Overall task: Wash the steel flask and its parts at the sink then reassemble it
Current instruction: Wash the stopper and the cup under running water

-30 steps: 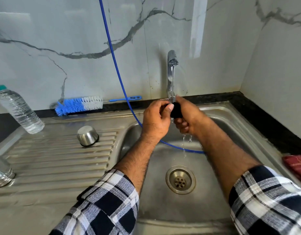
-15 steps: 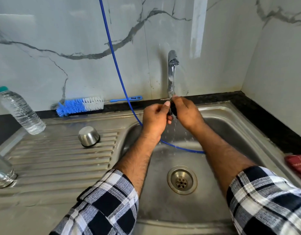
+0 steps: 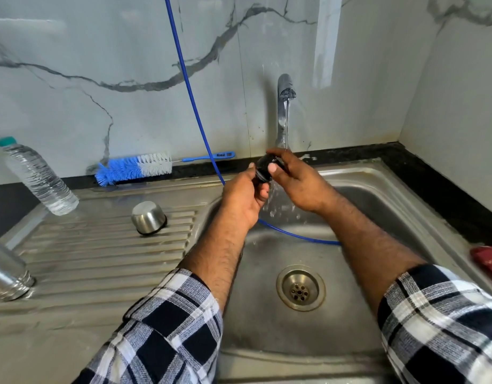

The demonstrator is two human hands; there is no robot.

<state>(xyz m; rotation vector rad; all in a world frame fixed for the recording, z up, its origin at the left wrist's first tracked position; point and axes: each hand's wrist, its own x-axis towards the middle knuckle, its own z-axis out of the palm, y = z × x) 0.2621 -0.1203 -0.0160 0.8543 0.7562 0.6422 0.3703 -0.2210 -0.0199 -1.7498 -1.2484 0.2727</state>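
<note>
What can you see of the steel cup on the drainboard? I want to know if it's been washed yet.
The steel cup stands upside down on the ribbed drainboard, left of the basin, its closed base up. It looks like brushed steel with a dark band at its rim, where it meets the ribs. Neither hand touches it; nothing else does. Whether it has been washed cannot be told.

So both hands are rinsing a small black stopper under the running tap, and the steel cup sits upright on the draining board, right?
Not quite. In the head view the steel cup sits upside down on the draining board, its base facing up. The rest holds: the left hand and right hand hold the black stopper under the running tap.
</note>
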